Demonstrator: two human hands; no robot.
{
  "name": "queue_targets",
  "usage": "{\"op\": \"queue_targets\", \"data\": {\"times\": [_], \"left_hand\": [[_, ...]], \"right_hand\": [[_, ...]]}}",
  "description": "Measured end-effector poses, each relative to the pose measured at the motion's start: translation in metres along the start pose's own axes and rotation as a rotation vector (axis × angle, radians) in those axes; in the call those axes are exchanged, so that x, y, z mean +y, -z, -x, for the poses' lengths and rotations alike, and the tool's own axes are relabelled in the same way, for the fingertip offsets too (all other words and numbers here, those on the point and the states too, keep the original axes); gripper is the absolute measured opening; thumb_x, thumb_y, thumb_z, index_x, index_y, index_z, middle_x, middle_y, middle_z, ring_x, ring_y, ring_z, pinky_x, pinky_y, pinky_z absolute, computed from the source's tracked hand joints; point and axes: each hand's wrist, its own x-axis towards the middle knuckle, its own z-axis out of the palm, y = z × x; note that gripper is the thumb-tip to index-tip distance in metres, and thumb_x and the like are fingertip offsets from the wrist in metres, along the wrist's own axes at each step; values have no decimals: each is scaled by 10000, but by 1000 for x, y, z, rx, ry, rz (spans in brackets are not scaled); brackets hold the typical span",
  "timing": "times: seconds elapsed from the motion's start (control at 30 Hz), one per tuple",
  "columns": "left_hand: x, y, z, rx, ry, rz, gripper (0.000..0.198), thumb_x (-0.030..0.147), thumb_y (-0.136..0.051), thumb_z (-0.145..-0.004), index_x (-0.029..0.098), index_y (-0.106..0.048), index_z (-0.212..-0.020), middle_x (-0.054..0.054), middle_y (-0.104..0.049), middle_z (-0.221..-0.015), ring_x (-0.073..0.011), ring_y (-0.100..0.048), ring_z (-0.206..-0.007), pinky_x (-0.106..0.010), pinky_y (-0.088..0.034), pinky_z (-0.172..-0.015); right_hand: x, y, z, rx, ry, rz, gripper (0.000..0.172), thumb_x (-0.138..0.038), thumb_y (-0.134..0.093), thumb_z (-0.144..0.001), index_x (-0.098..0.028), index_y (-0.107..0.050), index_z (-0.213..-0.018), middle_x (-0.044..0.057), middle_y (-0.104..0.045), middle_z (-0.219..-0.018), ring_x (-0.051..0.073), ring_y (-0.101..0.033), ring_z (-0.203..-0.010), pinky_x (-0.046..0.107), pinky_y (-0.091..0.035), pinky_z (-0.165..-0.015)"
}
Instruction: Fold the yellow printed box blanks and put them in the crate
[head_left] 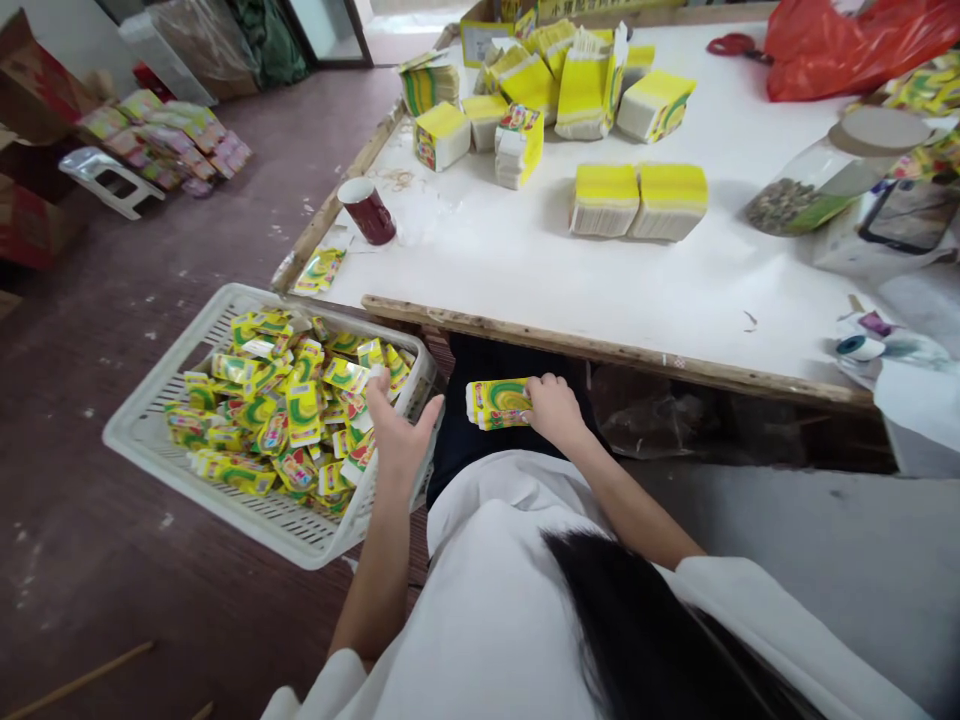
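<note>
My right hand (556,408) is closed on the right end of a few yellow-green printed cartons (498,403), held flat together above my lap. Over the near right rim of a white plastic basket (247,528) is my left hand (401,425), thumb and fingers apart, with nothing seen in it. Many small yellow cartons (304,412) lie loosely heaped inside this basket, to the left of my body. Some of them sit just beyond my left fingertips.
The white table (480,270) has a wooden edge in front of me. On it stand bundled yellow cartons (637,200), a maroon mug (367,212), a clear jar (832,170), a red plastic bag (847,50) and red-handled scissors (731,45). A white stool (112,180) is on the floor at left.
</note>
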Motion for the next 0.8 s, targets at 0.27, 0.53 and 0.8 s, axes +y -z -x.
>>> {"op": "queue_targets", "data": {"times": [0.27,0.53,0.8], "left_hand": [[2,-19,4,-93,39,186,690,388,-720,-821,206,-373,-1389,-172,-581,-1372,-268,-609,-1244,-464,-486,-1058],[-10,-35,9,-183,65,243,665,397,-716,-822,204,-394,-1370,-159,-636,-1299,-253,-655,-1170,-428,-532,-985],[-17,-85,12,-495,-220,-135,934,361,-853,-663,186,-395,-1457,-236,-403,-1560,-376,-390,-1459,-560,-366,-1149]], "right_hand": [[5,-6,3,53,-12,45,384,-269,-805,-791,-133,-612,-1094,165,-601,-1119,292,-588,-1044,352,-464,-821],[5,-11,2,113,-33,40,413,-285,-818,-781,-141,-599,-1099,147,-607,-1103,269,-601,-990,334,-468,-799],[5,-9,1,61,-29,4,381,-246,-781,-811,-121,-628,-1136,188,-604,-1140,320,-598,-1076,376,-470,-866]]}}
